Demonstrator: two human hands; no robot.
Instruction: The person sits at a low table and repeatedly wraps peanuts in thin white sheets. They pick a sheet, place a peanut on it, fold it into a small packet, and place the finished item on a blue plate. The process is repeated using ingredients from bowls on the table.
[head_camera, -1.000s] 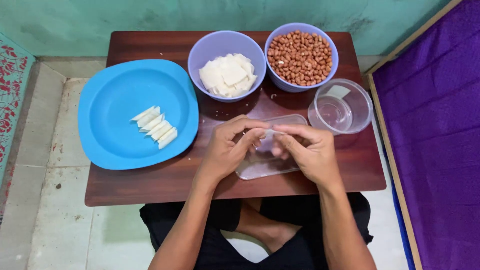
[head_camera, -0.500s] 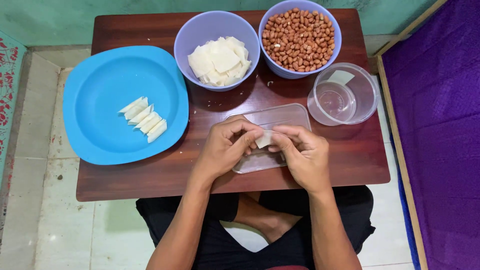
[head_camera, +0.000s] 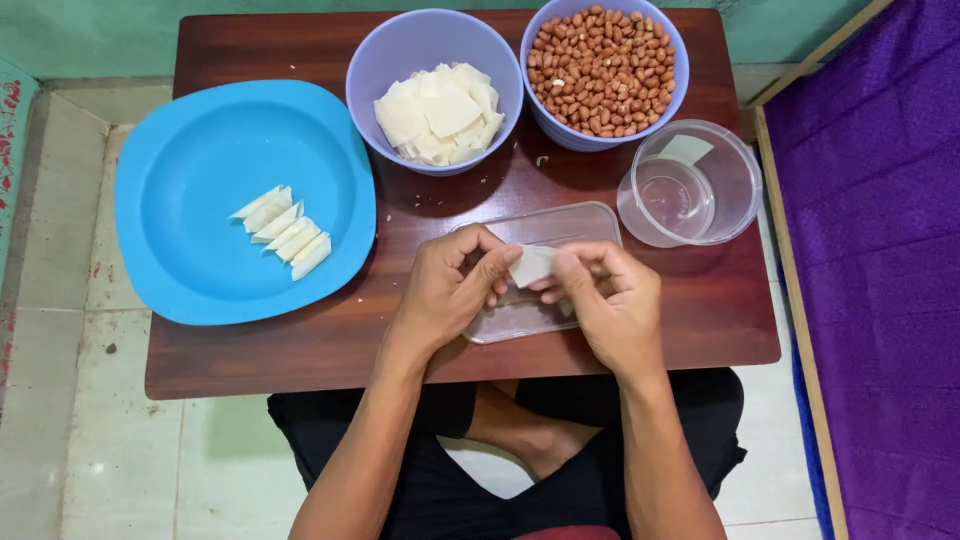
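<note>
**Two hands pinch a small white wrapper over a clear lid**

We look down on a dark wooden surface (head_camera: 300, 350) where the left hand (head_camera: 452, 290) and the right hand (head_camera: 605, 300) meet, fingers closed together on one small white wrapper (head_camera: 531, 265). The wrapper sits between the two sets of fingertips, just above a flat clear plastic lid (head_camera: 540, 235) lying on the surface. Behind the hands we see a purple bowl of white wrapper sheets (head_camera: 440, 115) and, beside it, a purple bowl of peanuts (head_camera: 603, 70). An empty clear round container (head_camera: 690, 185) stands near the right hand. To the left, well apart from the hands, a blue plate (head_camera: 200, 160) carries a row of folded white pieces (head_camera: 285, 232).
</note>
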